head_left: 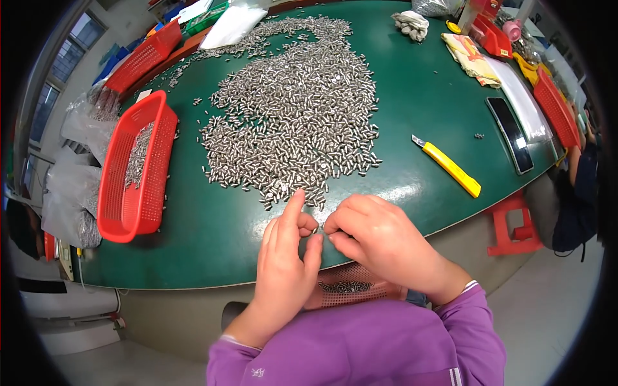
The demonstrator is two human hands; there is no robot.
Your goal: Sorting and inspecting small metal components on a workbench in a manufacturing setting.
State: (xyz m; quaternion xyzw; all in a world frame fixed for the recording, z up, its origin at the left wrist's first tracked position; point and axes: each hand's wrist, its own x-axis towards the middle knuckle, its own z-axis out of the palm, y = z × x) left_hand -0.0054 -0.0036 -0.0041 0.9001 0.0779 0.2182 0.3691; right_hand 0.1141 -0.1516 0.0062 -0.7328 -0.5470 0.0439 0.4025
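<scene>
A broad heap of small shiny metal pins [296, 109], bullet-shaped, lies on the green tabletop in front of me. At the heap's near edge my left hand [281, 254] pinches one small metal pin [315, 229] between thumb and a bent finger, its index finger stretched toward the heap. Close on the right, my right hand [383, 231] is closed, thumb against curled fingers, their tips almost at that pin. Whatever those right fingertips hold is too small to make out. Below both hands, a pinkish mesh basket [329, 297] with more dark metal pins sits at my lap.
A red basket [106, 209] with some pins stands at left, beside clear plastic bags [76, 183]. To the right lie a yellow box cutter [450, 168], blade out, and a phone [510, 135]. Gloves [411, 26] lie far back. A red stool [513, 225] stands beyond the table's edge.
</scene>
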